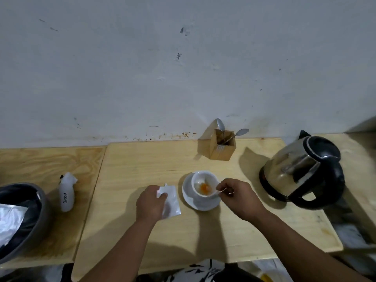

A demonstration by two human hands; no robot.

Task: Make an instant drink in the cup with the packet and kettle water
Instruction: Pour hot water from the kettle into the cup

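A: Largest first?
B: Wooden table (142, 159) against a white wall (162, 58). Steel kettle (301, 171) at right, well apart from a dark bin (22, 216) at left.
A: Middle?
B: White cup (204, 185) on a saucer (188, 195), orange powder (204, 187) inside. Wooden spoon holder (222, 148) behind, near the wall.
A: Left hand?
B: Left hand (150, 202) closed on the silver packet (171, 200), fingers pinching its top corner, just beside the saucer.
A: Right hand?
B: Right hand (237, 194) by the cup's rim, fingertips pinched together on a small torn strip (221, 190).
A: Smallest?
B: White crumpled wrapper (67, 192) near the bin.
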